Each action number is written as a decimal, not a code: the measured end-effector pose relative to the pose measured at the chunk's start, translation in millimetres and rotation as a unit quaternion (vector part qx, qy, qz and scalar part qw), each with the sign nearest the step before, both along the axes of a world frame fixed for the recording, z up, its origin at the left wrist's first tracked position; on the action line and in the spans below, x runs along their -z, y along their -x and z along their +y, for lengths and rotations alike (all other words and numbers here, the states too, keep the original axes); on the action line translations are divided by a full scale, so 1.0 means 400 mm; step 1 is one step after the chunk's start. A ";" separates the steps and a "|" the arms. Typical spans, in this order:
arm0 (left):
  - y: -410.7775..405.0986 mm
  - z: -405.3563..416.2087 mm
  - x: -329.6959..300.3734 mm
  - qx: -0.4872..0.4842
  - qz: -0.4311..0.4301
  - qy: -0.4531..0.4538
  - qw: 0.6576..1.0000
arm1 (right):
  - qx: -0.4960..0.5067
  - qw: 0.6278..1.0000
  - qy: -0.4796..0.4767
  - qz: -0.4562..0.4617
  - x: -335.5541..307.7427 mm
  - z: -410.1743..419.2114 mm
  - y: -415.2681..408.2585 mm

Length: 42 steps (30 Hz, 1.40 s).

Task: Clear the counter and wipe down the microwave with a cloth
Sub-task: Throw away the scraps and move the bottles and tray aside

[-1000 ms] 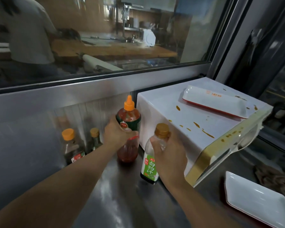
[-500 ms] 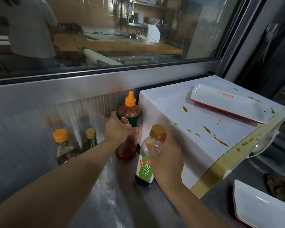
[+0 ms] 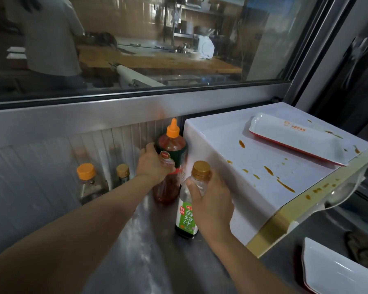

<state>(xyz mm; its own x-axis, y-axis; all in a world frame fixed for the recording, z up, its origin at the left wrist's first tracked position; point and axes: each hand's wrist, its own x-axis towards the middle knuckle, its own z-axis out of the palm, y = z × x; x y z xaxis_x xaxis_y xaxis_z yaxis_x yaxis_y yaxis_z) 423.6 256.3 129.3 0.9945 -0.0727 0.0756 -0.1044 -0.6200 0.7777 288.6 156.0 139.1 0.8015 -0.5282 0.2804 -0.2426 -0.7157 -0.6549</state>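
A white microwave (image 3: 253, 164) stands on the steel counter (image 3: 140, 255), its top spattered with brown sauce. A white tray with a red rim (image 3: 295, 139) lies on top of it. Left of the microwave, my left hand (image 3: 152, 164) grips a red chili sauce bottle (image 3: 171, 149) with an orange nozzle. My right hand (image 3: 210, 200) grips a clear bottle with a gold cap and green label (image 3: 187, 217). Both bottles stand on the counter. A dark cloth (image 3: 363, 249) lies at the right edge.
What look like mirror images of the two bottles (image 3: 87, 183) show in the shiny steel back wall. A white plate (image 3: 336, 272) sits at the lower right. Behind the glass window (image 3: 136, 39) a person stands at a wooden worktop.
The view has shifted slightly down and left. Both hands keep their grips on the bottles, which stay in place beside the microwave.
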 end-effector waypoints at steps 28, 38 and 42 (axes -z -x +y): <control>0.154 0.369 -0.001 0.132 -0.019 -0.234 0.963 | -0.017 0.998 0.005 -0.053 0.072 0.198 -0.212; 0.177 0.341 0.005 0.146 -0.024 -0.260 0.954 | -0.153 0.979 -0.130 -0.040 0.130 0.159 -0.106; 0.181 0.341 0.016 0.143 -0.020 -0.259 0.955 | -0.158 0.982 -0.107 0.000 0.136 0.174 -0.139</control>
<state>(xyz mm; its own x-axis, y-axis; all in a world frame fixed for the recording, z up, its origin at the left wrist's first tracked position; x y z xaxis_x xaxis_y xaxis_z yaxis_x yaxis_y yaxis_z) 351.3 392.7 123.1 0.9253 -0.3792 -0.0070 -0.3504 -0.8617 0.3672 344.1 225.6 84.5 0.9344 -0.3008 0.1905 -0.0310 -0.6017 -0.7981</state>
